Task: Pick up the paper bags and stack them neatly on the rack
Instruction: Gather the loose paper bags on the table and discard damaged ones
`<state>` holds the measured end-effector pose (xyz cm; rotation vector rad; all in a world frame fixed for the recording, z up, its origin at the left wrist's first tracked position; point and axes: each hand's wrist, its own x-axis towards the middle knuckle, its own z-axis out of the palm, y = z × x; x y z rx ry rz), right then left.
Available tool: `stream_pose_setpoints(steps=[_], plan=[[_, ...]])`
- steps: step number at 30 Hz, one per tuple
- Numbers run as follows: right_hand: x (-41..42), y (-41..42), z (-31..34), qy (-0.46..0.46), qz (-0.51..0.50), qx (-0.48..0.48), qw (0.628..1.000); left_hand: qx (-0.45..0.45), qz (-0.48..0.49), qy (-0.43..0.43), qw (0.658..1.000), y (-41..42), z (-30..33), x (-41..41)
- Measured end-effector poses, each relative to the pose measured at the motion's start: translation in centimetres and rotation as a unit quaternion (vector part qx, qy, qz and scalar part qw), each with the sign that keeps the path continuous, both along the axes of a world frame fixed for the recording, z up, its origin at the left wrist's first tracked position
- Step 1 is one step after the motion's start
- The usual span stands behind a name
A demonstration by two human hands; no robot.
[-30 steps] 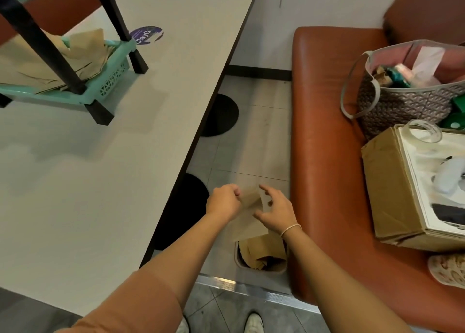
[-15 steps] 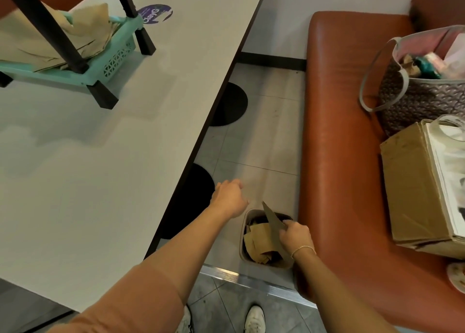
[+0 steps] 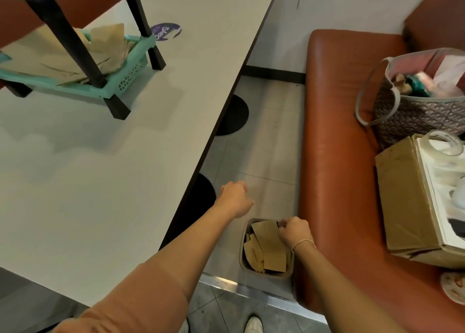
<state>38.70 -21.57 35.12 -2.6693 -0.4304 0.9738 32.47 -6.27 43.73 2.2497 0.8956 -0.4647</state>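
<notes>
the right hand is now reaching deeper into the floor bin, fingers pinching a paper bag lying inside; the left hand, loosely curled, is still hovering empty beside the tabletop.

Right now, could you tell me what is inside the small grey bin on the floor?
The small grey bin holds flat brown paper bags; the right hand grips one at its top. Whatever lies beneath them is covered.
</notes>
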Motion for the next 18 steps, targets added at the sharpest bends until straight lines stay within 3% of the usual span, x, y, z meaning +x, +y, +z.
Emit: stream_pose_setpoints(steps=[8, 13, 18], plan=[[1.4, 5.1, 8.5, -0.047, 0.028, 0.094, 0.994, 0.032, 0.02, -0.092, 0.995, 2.4, 7.0, -0.7], [1.0, 11.2, 15.6, -0.12, 0.069, 0.18, 0.974, 0.047, 0.066, -0.185, 0.979, 5.6, 12.4, -2.3], [-0.9, 17.2, 20.9, -0.142, 0.085, 0.248, 0.955, 0.088, 0.089, -0.214, 0.969, 10.4, 16.3, -4.5]])
